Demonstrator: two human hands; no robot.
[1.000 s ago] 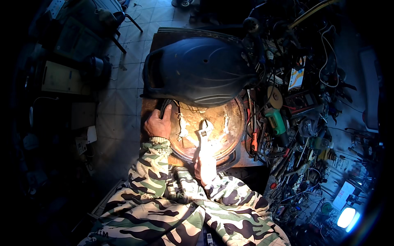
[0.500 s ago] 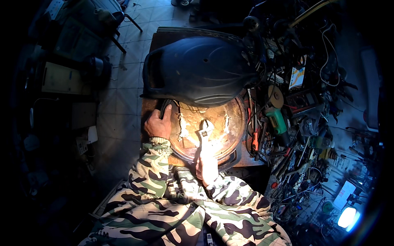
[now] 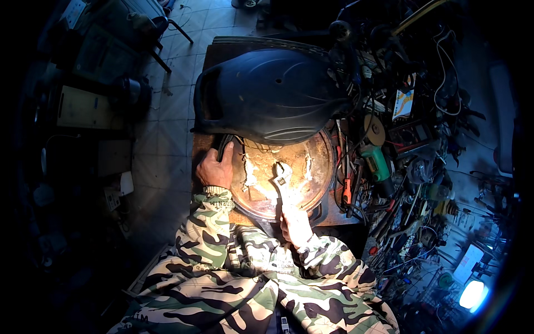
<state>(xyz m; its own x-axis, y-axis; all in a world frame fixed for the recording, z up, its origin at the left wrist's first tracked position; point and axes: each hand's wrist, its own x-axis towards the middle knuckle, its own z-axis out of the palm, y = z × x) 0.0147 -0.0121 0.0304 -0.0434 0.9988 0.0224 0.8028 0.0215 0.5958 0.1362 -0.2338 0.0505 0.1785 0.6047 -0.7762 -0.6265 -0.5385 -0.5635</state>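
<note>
Right hand [image 3: 296, 224] keeps a closed grip on an adjustable wrench [image 3: 282, 181], its head over the middle of a rusty round drum [image 3: 317, 167] on the bench [image 3: 334, 214]. Left hand [image 3: 214, 170] clamps the drum's dark rim, apparently steadying it beneath a raised black lid [image 3: 267, 92].

Camouflage sleeves [image 3: 233, 261]: green, brown, black and cream patches. Domed cover [image 3: 272, 92]: dark blue-black, plain. Round metal pan [image 3: 289, 172]: rusty brown-orange with whitish streaks. Adjustable wrench [image 3: 282, 181]: silvery, glaring in the light. Power tool [image 3: 377, 162]: green body. Orange-handled tool [image 3: 347, 192] beside pan. Floor tiles [image 3: 167, 111]: grey. Tabletop [image 3: 334, 214]: brown.
</note>
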